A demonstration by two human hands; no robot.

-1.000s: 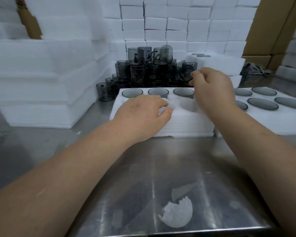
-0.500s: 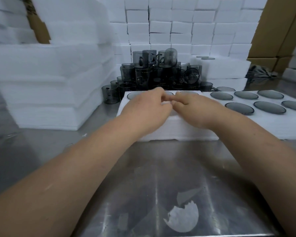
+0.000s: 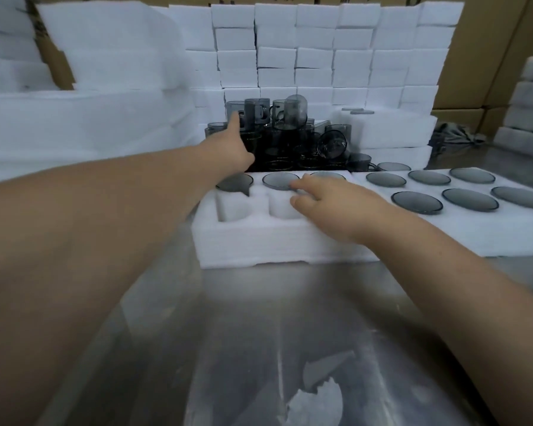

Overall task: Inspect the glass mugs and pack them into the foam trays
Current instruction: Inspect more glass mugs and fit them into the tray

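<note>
Three packed mugs (image 3: 280, 181) fill the back row of the near foam tray (image 3: 259, 241) in the head view. Two front pockets show bare. My right hand (image 3: 330, 207) rests on the tray, fingers loose and holding nothing, fingertips at the middle mug's rim. My left hand (image 3: 231, 142) reaches, fingers straight and empty, to the pile of mugs (image 3: 290, 130) behind the tray. I'd grip a top mug by its body, lift it straight up so its neighbours don't topple, then check it against the light.
</note>
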